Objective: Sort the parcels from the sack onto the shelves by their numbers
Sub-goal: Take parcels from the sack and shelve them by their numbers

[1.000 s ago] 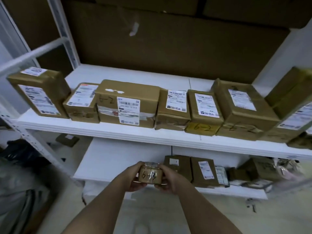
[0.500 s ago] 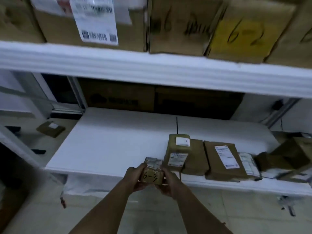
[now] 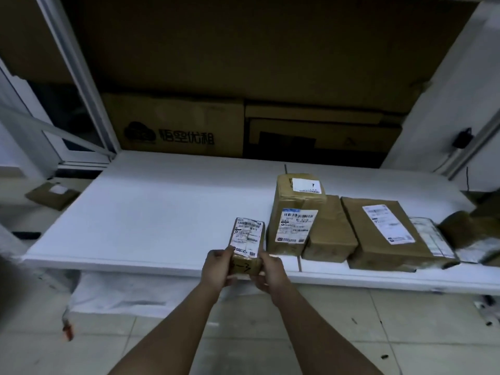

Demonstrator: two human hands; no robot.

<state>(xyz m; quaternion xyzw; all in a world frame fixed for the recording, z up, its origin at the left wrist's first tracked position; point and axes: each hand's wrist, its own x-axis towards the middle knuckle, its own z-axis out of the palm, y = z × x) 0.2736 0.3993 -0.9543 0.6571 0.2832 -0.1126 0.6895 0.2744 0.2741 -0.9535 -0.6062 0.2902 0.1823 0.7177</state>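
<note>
The small parcel (image 3: 246, 243) has gone forward onto the shelf (image 3: 151, 212), lying at its front edge; left hand (image 3: 217, 265) and right hand (image 3: 270, 269) grip its near end from both sides.

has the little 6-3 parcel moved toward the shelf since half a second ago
Yes. The small parcel has moved forward over the white shelf's front edge; earlier it hung in front of it.
</note>
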